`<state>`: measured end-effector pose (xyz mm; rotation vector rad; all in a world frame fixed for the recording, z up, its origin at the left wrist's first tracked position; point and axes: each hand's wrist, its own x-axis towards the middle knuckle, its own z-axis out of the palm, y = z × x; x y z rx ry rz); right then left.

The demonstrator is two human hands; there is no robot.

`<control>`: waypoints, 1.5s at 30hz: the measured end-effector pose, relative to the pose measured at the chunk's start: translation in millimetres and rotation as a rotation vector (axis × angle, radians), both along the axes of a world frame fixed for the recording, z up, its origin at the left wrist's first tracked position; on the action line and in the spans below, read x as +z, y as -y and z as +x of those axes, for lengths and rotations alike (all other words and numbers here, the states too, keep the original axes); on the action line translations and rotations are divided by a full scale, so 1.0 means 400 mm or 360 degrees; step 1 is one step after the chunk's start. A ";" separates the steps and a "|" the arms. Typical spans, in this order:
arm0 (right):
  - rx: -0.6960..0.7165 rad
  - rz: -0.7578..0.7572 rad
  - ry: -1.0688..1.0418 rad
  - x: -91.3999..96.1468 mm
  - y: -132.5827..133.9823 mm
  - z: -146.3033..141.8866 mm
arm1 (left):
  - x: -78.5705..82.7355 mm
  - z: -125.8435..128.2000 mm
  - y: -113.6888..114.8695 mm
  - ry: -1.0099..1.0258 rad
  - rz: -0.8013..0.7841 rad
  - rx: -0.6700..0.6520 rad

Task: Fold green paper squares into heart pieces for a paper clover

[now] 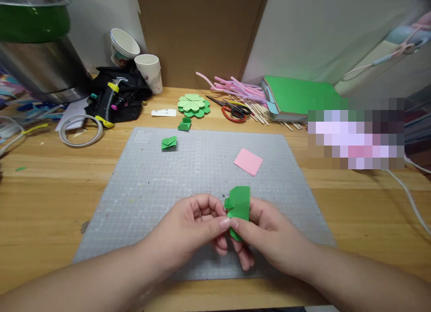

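Note:
Both my hands meet over the near part of a grey cutting mat (pixel 141 186) and pinch one folded green paper piece (pixel 240 205). My left hand (pixel 195 229) grips its lower left edge between thumb and fingers. My right hand (pixel 266 235) holds it from the right and below, with the fingers curled under it. The top of the paper sticks up above the fingers. A pink square of paper (pixel 248 161) lies flat on the mat just beyond my right hand. A small folded green heart (pixel 169 142) rests on the mat's far left.
Behind the mat lie another green folded piece (pixel 185 124), a light green paper clover (pixel 193 105), red-handled scissors (pixel 232 111), pink strips and wooden sticks (pixel 235 90), a green paper stack (pixel 296 98), paper cups (pixel 150 72), a black pouch (pixel 117 94) and a tape roll (pixel 81 130).

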<state>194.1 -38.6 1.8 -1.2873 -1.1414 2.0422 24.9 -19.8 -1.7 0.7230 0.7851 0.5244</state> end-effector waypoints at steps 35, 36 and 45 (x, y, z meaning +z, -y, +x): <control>-0.0139 0.0229 -0.0135 0.003 0.004 -0.015 | 0.013 0.015 0.026 -0.0320 0.0289 0.0225; -0.0126 0.0234 -0.0130 0.004 0.004 -0.015 | 0.012 0.015 0.025 -0.0341 0.0310 0.0205; -0.0022 0.0185 -0.0053 0.006 0.006 -0.011 | 0.009 0.016 0.021 -0.0448 0.0299 0.0182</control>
